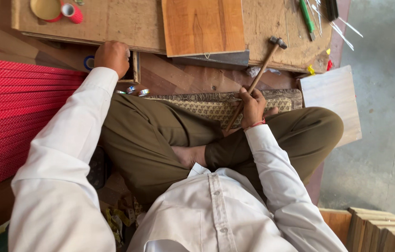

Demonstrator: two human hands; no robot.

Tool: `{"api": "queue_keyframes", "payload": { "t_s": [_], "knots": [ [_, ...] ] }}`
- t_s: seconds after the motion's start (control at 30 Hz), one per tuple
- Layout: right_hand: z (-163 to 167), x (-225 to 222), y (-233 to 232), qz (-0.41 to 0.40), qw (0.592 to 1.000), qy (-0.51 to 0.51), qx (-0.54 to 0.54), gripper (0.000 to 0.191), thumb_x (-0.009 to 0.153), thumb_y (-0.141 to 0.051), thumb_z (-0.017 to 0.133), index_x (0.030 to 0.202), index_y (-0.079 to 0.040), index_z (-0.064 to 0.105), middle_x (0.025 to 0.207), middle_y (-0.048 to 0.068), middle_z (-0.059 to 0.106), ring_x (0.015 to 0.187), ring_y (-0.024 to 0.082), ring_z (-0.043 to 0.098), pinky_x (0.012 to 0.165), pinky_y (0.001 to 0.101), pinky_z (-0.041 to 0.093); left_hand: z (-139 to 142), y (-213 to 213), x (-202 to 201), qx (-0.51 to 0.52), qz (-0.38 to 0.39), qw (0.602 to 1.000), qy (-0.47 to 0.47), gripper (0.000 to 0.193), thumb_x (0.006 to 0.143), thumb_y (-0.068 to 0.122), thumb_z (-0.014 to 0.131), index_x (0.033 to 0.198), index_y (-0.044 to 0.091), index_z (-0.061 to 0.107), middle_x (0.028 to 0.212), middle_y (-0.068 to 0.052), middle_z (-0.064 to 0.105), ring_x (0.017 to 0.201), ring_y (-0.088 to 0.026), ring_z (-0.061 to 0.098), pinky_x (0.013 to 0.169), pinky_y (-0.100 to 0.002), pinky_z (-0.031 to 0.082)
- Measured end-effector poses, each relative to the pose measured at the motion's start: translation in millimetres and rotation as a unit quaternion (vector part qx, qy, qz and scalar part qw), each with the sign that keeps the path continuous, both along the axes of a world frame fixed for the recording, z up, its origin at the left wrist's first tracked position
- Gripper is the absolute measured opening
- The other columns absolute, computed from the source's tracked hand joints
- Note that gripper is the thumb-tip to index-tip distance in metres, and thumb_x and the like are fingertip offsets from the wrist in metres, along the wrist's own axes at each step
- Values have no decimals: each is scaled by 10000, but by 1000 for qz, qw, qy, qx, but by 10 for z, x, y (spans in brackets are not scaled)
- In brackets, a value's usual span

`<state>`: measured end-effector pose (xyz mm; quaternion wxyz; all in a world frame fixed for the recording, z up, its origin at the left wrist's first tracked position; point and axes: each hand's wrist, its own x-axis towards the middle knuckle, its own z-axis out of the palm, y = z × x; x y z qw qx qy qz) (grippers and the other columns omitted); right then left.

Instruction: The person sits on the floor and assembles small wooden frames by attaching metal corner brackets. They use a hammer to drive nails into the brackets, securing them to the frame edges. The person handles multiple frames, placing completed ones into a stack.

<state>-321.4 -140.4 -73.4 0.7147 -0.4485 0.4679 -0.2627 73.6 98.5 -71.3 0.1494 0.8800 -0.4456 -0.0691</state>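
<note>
Seated cross-legged on a patterned mat (pixel 207 105), seen from above, in a white shirt and olive trousers

Right hand (pixel 252 106) clenched around the wooden handle of a hammer (pixel 258 77), gripping at about the middle of the handle, thumb side up; red thread at the wrist. Hammer tilted, its dark metal head up and away, resting at the near edge of the low wooden board (pixel 127 23), the handle's lower end pointing down toward the lap

Left hand (pixel 112 57) stretched forward, knuckles up, fingers curled over the near edge of the same board and over a small dark box (pixel 134 70) tucked just under it; whether anything is pinched inside the fingers cannot be told. A blue ring of tape (pixel 88 62) just beside that hand

On the board: a square orange-brown wood panel (pixel 203 25) in the middle, a red tape roll (pixel 73 12) and a round yellow lid (pixel 45 8) at the far left, a green-handled tool (pixel 306 16) and thin metal rods (pixel 342 25) at the far right

Stack of red ribbed sheets (pixel 15 116) along the left arm. Pale plywood piece (pixel 333 100) beside the right knee. Stacked wooden strips (pixel 384 231) at the lower right corner
</note>
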Motion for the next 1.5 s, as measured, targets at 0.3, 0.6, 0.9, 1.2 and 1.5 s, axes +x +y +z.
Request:
{"api": "queue_keyframes", "payload": {
  "t_s": [0.3,0.6,0.9,1.2,1.5],
  "knots": [
    [51,4,30,-12,1000,13,7,205,974,-163,677,1117,-18,659,833,87,697,622,140,601,548,265,480,-157,104,-52,148,-18,988,24,162,775,-6,696,905,55,771,1004,-250,728,968,-462,698,850,-533,575],
    [57,6,26,-4,1000,18,6,203,990,-180,669,1097,-9,655,819,83,692,612,144,599,553,266,488,-97,92,-78,135,2,991,25,203,818,7,664,968,78,782,1008,-243,732,953,-466,697,838,-541,572],
    [74,11,32,-2,1000,8,13,214,982,-191,677,1101,-15,650,824,77,686,619,147,599,560,268,494,-35,127,-76,76,44,994,63,101,820,73,728,893,80,798,939,-235,730,885,-445,711,811,-509,583],
    [33,-6,32,10,1000,-15,5,235,971,-132,688,1141,26,649,870,88,682,698,153,630,613,268,523,384,-24,-277,-246,85,936,237,51,967,16,703,928,4,673,861,-119,738,719,-186,759,636,-316,630],
    [56,-29,39,5,1000,-15,24,274,955,-119,689,1187,23,654,887,82,688,720,148,640,616,266,525,493,-1336,-1214,-335,-49,897,285,105,980,-53,628,930,22,682,830,-82,735,709,-140,752,625,-254,656]
  ]
}}
